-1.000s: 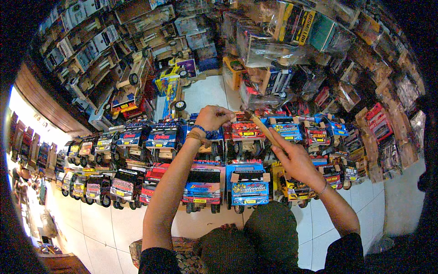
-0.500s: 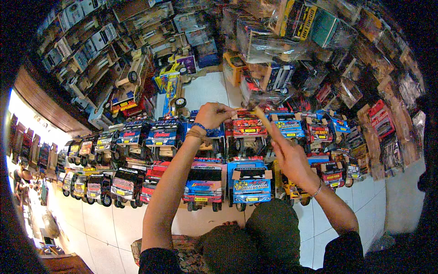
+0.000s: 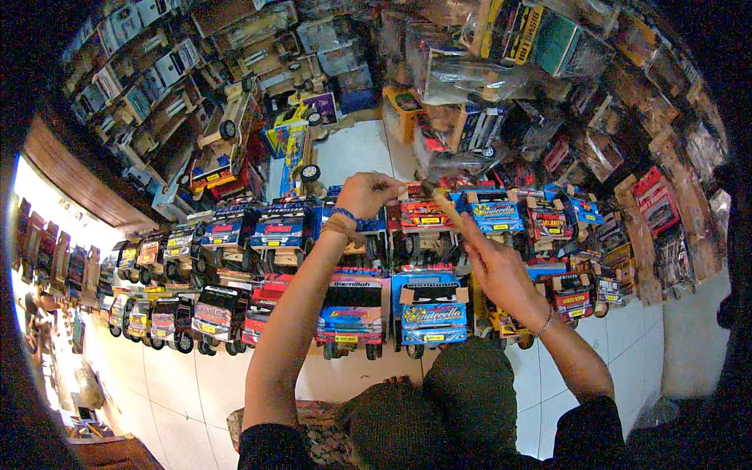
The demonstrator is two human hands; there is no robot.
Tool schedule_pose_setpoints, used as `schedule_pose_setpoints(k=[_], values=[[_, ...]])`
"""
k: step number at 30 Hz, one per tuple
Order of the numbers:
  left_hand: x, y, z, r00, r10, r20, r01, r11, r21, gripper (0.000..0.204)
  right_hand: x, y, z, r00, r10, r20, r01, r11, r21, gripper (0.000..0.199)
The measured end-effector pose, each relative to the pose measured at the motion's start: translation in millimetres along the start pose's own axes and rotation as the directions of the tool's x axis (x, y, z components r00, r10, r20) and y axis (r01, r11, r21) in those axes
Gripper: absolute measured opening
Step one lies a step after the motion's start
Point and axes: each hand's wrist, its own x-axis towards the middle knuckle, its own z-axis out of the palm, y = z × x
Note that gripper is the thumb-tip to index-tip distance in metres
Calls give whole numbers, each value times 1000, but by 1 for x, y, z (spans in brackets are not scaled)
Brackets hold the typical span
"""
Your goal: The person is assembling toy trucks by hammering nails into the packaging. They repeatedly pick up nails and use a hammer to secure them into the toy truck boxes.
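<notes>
White glare far left, detail there seemingly washed out; top dim; edges bowed.

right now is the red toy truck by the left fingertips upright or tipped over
Upright: the red toy truck has its printed front toward the person and dark wheels beneath its body.

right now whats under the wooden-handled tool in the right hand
A red toy truck shows below the tool, front toward the person. What sits directly beneath the tool's dark head and the right hand is covered.
</notes>
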Motion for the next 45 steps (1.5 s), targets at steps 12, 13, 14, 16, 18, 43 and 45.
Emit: schedule_pose_setpoints(k=[12,13,14,16,18,43,45], values=[[-7,9,-2,998,-62,0,62,998,-32,29,-2,-11,-4,999,-13,-51,15,999,51,56],[-7,8,-2,999,-36,-8,37,999,25,27,-3,-11,-5,999,-19,-33,20,999,45,55],[-7,6,-1,999,-38,-1,38,999,12,27,-3,-12,-7,999,-36,-24,37,998,42,55],[-6,3,-1,1000,-14,-11,14,999,-29,26,-3,-17,-13,997,-31,-65,35,998,52,54],[-3,1,-2,1000,-5,-2,5,1000,-17,28,-8,-26,-19,990,66,-128,-56,995,79,54],[-501,-37,-117,293,-955,-38,956,291,36,22,-98,-98,-12,828,-374,417,-122,605,786,59],[-511,-67,-85,377,-920,-104,924,366,110,21,-98,-97,-8,831,-379,407,-108,608,787,59]])
